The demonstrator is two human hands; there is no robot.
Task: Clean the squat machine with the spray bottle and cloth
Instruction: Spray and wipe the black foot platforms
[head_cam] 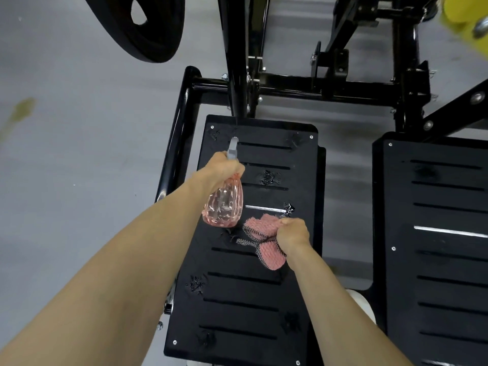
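Observation:
My left hand (224, 169) grips the neck of a clear pink spray bottle (224, 207), its grey nozzle pointing away over the left black footplate (253, 291) of the squat machine. My right hand (292, 232) holds a bunched pink cloth (262, 237) with a grey checked edge, low over the middle of the same footplate. Wet glistening patches dot the plate, one just beyond the cloth. The right footplate (443, 254) lies beside it, untouched by either hand.
The machine's black frame tubes (182, 122) and uprights rise behind and left of the plates. A black weight plate (148, 25) hangs at top left. A yellow part (464, 11) shows at top right. Grey floor (79, 154) spreads to the left, with a yellowish stain.

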